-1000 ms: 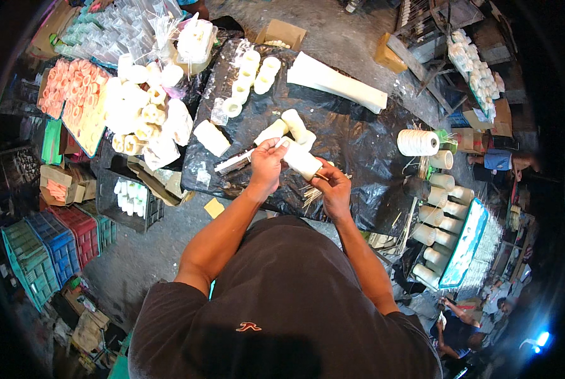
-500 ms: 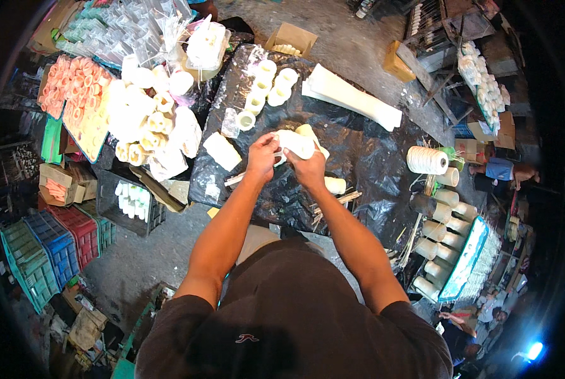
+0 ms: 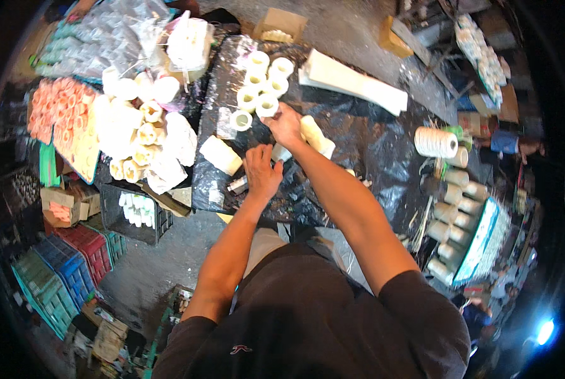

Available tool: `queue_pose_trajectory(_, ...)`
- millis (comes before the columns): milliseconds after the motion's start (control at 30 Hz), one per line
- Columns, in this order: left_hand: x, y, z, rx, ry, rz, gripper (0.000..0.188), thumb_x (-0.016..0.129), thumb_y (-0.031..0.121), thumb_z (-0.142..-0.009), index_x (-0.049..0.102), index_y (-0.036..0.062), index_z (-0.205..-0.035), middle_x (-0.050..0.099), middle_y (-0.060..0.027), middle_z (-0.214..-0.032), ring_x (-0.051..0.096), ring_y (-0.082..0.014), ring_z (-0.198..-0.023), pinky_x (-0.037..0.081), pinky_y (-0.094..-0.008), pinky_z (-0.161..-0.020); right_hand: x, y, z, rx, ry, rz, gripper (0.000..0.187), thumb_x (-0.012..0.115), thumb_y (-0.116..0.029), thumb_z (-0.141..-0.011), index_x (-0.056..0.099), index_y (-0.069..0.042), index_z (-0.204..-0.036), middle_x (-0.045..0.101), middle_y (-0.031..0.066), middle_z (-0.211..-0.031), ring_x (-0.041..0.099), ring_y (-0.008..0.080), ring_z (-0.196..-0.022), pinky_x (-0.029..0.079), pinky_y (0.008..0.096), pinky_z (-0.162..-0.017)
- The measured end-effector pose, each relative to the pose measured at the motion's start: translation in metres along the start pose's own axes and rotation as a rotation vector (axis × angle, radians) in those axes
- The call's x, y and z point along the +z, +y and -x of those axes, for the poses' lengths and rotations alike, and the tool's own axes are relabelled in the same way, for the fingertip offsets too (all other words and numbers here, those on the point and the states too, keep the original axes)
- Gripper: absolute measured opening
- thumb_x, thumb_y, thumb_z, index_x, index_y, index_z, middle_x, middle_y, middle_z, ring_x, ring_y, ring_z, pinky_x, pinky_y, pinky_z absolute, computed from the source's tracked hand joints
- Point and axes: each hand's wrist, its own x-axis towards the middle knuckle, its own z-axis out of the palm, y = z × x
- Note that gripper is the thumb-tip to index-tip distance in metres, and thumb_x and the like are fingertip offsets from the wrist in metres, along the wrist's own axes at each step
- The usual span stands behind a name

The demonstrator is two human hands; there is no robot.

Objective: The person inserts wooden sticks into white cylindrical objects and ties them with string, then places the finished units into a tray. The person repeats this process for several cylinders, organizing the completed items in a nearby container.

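My right hand (image 3: pixel 284 126) reaches forward over the black plastic-covered table (image 3: pixel 371 158), its fingers closed at the near side of a cream hollow cylinder (image 3: pixel 267 105), apparently wax, that stands upright. This one stands at the near right of a cluster of similar upright cylinders (image 3: pixel 255 77). Nearer to me, my left hand (image 3: pixel 261 170) is low over the table with its fingers apart. Beside its fingertips lies a small pale piece (image 3: pixel 281 153), partly hidden. A short, light rod-like thing (image 3: pixel 238 184) lies by its wrist. A cream block (image 3: pixel 220 155) lies to its left.
Long off-white sheets (image 3: pixel 355 82) lie at the table's far side, and cream rolls (image 3: pixel 317 136) lie near the middle. A string spool (image 3: pixel 435 143) and several pale cylinders (image 3: pixel 456 208) stand at right. At left are cream pieces (image 3: pixel 146 132), orange pieces (image 3: pixel 61 107) and crates (image 3: pixel 61 265).
The cream cylinder held between both hands now stands with the upright cluster. My right hand has moved forward and left with it; my left hand has come away and opened lower down.
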Motion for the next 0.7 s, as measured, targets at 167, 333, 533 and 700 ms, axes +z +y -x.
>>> queue_pose_trajectory(167,0.011,0.007,-0.018,0.152,-0.117,-0.242,0.055,0.084,0.027,-0.071,0.063,0.0010,-0.115,0.061,-0.0123,-0.112,0.053,-0.0321,-0.113,0.041,-0.0477,-0.090,-0.003,0.029,0.009,0.106,-0.150,-0.251,0.061,0.079,0.004,-0.071,0.062,-0.003,-0.129,0.071,0.0075,-0.089,0.073,0.0179,-0.082,0.059,0.0333,-0.076)
queue_pose_trajectory(333,0.028,-0.005,-0.020,0.170,-0.139,-0.232,0.031,0.077,0.024,-0.076,0.063,0.0067,-0.098,0.062,-0.0124,-0.096,0.062,-0.0339,-0.095,0.045,-0.0475,-0.080,-0.073,0.031,0.035,0.018,-0.099,-0.237,0.047,0.082,-0.018,-0.080,0.070,0.001,-0.123,0.075,0.0136,-0.098,0.070,0.0171,-0.084,0.057,0.0326,-0.079)
queue_pose_trajectory(533,0.006,-0.010,-0.014,-0.610,-0.430,0.479,0.036,0.075,0.017,-0.084,0.070,-0.0052,-0.111,0.073,-0.0155,-0.093,0.071,-0.0288,-0.076,0.058,-0.0416,-0.067,-0.242,0.104,0.167,0.163,0.251,0.153,0.019,0.074,-0.020,-0.086,0.076,-0.004,-0.097,0.075,0.0154,-0.088,0.073,0.0266,-0.079,0.056,0.0378,-0.072)
queue_pose_trajectory(700,-0.046,0.009,0.002,-0.808,-0.520,0.962,0.031,0.074,0.011,-0.088,0.067,-0.0059,-0.113,0.071,-0.0105,-0.102,0.068,-0.0182,-0.084,0.058,-0.0319,-0.069,-0.194,0.151,0.281,0.368,0.034,0.219,0.022,0.076,-0.026,-0.086,0.076,-0.004,-0.084,0.073,0.0168,-0.078,0.071,0.0311,-0.072,0.055,0.0417,-0.068)
